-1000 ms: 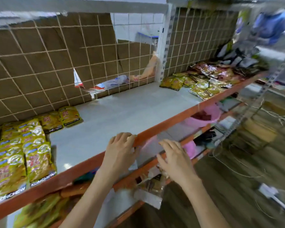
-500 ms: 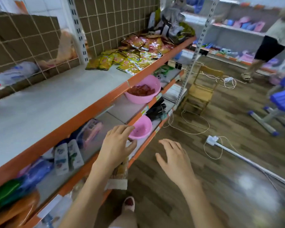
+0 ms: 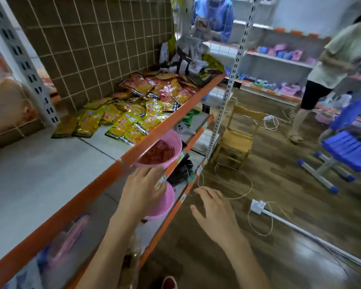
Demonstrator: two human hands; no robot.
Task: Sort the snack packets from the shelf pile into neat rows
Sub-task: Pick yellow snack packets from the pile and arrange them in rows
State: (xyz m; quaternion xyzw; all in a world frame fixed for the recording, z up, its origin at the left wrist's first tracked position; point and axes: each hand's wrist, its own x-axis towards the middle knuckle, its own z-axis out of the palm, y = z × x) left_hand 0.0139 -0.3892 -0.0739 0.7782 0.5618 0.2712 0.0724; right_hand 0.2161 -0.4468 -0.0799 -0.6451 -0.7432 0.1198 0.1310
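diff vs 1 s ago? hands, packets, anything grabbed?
The view has swung right along the shelf, away from the neat yellow rows toward the loose packet pile. The left hand came off the orange shelf edge; the right hand left the packet on the lower shelf. Both now hang open, holding nothing. The pile looks undisturbed.

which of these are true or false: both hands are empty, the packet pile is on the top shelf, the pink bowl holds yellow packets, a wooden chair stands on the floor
1. Both the left hand and the right hand are empty: true.
2. The packet pile lies on the top shelf: true.
3. The pink bowl holds yellow packets: false, its contents are red.
4. A wooden chair stands on the floor: true.
5. The right hand rests on the pile: false, it hovers over the floor.
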